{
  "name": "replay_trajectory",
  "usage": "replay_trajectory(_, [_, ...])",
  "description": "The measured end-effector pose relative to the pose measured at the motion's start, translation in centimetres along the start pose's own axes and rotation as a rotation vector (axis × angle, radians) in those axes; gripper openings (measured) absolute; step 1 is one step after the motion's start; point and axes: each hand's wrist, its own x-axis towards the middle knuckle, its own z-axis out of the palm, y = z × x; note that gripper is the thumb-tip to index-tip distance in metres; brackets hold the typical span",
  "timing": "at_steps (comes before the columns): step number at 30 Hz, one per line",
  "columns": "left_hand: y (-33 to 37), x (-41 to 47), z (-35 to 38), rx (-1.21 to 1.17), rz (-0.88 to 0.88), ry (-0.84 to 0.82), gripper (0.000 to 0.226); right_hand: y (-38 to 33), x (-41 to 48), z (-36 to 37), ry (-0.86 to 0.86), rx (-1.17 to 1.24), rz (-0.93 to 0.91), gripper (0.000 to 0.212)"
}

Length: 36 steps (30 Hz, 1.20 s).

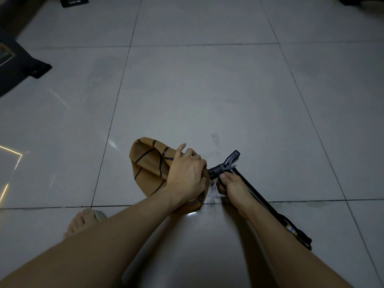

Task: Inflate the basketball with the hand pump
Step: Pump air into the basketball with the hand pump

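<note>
A flat, crumpled orange basketball (148, 163) with black seams rests on the tiled floor in front of me. My left hand (186, 174) grips its right side from above, fingers curled into the folds. A black hand pump (255, 193) lies slanted on the floor to the right, its T-shaped end (228, 163) pointing away from me and touching the ball by my left hand. My right hand (232, 183) is closed on the pump shaft just below that end. A scrap of clear plastic (214, 189) hangs by my right fingers.
Grey glossy floor tiles (197, 90) stretch all around. A dark piece of furniture with a black foot (35, 69) stands at the far left. Another dark object (73, 1) sits at the top left. My bare foot (83, 221) rests at the lower left.
</note>
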Motion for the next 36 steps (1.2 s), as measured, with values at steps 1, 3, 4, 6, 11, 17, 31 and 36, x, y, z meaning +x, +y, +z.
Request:
replay_trajectory(1, [0.0, 0.0, 0.0, 0.001, -0.001, -0.003, 0.03, -0.1, 0.0, 0.0, 0.003, -0.029, -0.009, 0.041])
replay_trajectory(3, [0.1, 0.1, -0.1, 0.02, -0.004, -0.013, 0.029, -0.2, 0.0, 0.1, 0.008, -0.048, -0.017, 0.042])
replay_trajectory(4, [0.1, 0.3, -0.2, 0.036, -0.005, -0.026, 0.028, -0.3, 0.0, 0.1, 0.014, -0.058, -0.027, 0.04])
replay_trajectory(6, [0.2, 0.7, -0.6, 0.069, -0.003, -0.073, 0.027, -0.4, 0.1, 0.3, 0.044, -0.12, -0.055, 0.033])
replay_trajectory(11, [-0.1, 2.4, -1.7, 0.224, 0.073, -0.28, 0.023, 0.2, -0.6, 0.6, 0.203, -0.245, -0.177, 0.034])
replay_trajectory(17, [-0.3, 2.4, -1.2, 0.199, 0.075, -0.241, 0.019, 0.6, -1.4, 0.9, 0.303, -0.404, -0.362, 0.08])
replay_trajectory(31, [-1.1, 1.7, -0.5, 0.09, 0.11, -0.133, 0.015, 0.9, -0.4, 1.3, 0.411, -0.717, -0.434, 0.063])
replay_trajectory(36, [-1.1, 1.4, -0.4, 0.103, 0.12, -0.132, 0.021, 1.0, 0.5, 0.6, 0.41, -1.034, -0.478, 0.041])
